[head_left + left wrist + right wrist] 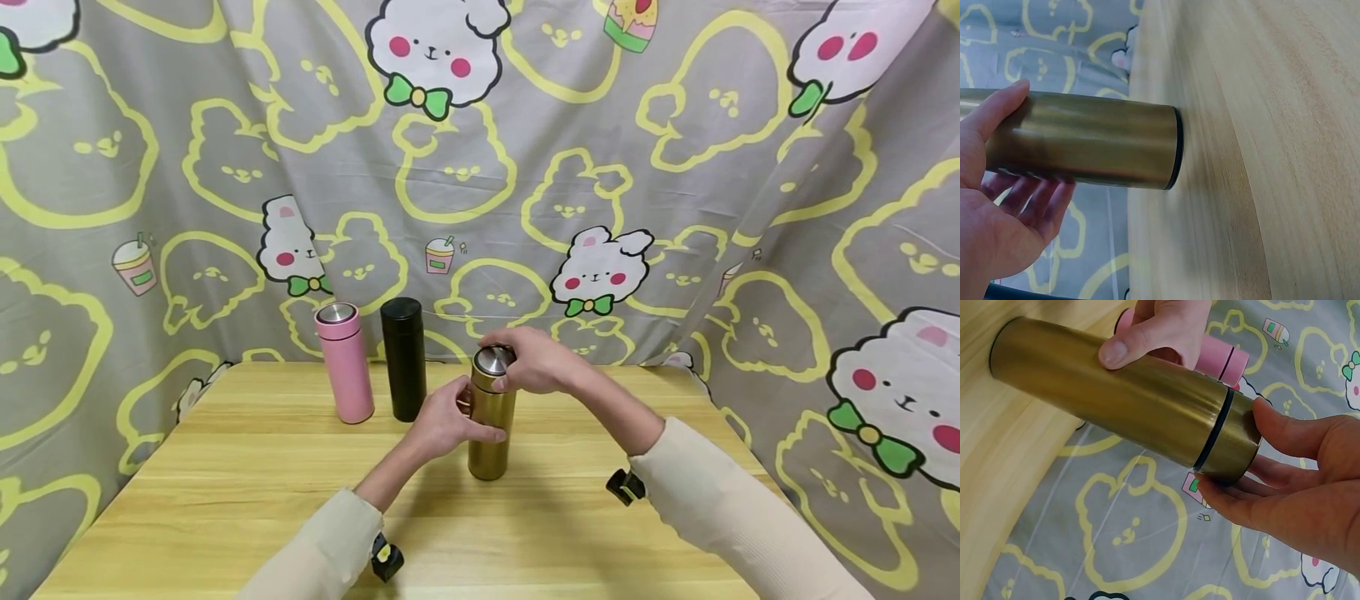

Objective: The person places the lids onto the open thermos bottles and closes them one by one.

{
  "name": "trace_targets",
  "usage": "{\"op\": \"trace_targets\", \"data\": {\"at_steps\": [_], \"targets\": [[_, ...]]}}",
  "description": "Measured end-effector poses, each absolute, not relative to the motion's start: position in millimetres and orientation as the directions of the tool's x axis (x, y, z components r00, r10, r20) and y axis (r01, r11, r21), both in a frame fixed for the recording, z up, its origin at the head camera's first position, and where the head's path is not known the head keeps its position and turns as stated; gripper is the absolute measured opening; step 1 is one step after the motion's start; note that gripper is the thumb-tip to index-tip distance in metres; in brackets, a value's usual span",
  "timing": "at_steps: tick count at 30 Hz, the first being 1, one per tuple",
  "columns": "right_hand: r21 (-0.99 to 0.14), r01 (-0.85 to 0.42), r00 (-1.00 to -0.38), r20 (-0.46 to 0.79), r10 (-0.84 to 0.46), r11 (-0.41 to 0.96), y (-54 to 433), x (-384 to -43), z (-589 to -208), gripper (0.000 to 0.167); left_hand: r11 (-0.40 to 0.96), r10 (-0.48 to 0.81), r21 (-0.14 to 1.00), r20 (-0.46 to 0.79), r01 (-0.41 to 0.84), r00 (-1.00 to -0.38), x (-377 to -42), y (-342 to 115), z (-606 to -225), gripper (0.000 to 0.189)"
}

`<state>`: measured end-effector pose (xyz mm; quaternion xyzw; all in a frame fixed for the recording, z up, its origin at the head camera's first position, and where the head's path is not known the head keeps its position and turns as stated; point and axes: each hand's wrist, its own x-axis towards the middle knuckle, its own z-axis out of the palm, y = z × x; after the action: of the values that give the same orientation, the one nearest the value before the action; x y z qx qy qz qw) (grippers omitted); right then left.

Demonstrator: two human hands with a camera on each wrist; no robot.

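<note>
A gold thermos bottle (489,446) stands upright on the wooden table, in front of me. My left hand (444,421) grips its body, with the thumb (1004,106) across the near side and the fingers curled behind. At the top, my right hand (540,360) holds the gold lid (1235,440) between thumb and fingers. The lid's silver top (495,360) shows in the head view. A black ring (1215,430) runs between lid and body, and the lid sits on the bottle.
To the left of the gold bottle stand a black thermos bottle (405,367) and a pink thermos bottle (347,371), both upright with lids on. A patterned curtain (480,200) hangs behind and beside the wooden table (247,483).
</note>
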<state>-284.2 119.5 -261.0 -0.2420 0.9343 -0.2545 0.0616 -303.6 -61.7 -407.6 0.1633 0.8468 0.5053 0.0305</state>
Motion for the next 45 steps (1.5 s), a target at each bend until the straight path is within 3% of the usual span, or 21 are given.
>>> {"op": "trace_targets", "data": {"at_steps": [12,23,29,34,40,45], "targets": [[-0.479,-0.413,-0.905,0.125,-0.406,0.774,117.9,-283.1,-270.4,0.056,0.45,0.286,0.861,0.11,0.235,-0.952,-302.1,-61.7,-407.3,0.062],[-0.479,-0.322,-0.946,0.199,-0.256,0.817,115.1,-282.9,-283.7,0.068,0.446,0.297,0.86,0.12,0.249,-0.947,-302.2,-61.7,-407.9,0.068],[-0.486,-0.341,-0.939,0.138,-0.315,0.804,116.6,-283.6,-279.5,0.077,0.445,0.3,0.862,0.109,0.241,-0.948,-301.9,-61.6,-408.0,0.064],[-0.589,-0.331,-0.916,0.013,-0.401,0.737,122.6,-285.0,-267.5,0.086,0.443,0.312,0.861,0.114,0.25,-0.943,-303.2,-62.3,-408.0,0.065],[-0.619,-0.399,-0.866,0.011,-0.5,0.676,125.3,-287.0,-261.7,0.068,0.436,0.317,0.863,0.118,0.254,-0.941,-304.7,-63.2,-407.4,0.067],[-0.585,-0.398,-0.875,0.011,-0.485,0.706,124.4,-287.0,-262.1,0.064,0.436,0.321,0.863,0.115,0.254,-0.94,-305.5,-62.9,-407.8,0.067]]}}
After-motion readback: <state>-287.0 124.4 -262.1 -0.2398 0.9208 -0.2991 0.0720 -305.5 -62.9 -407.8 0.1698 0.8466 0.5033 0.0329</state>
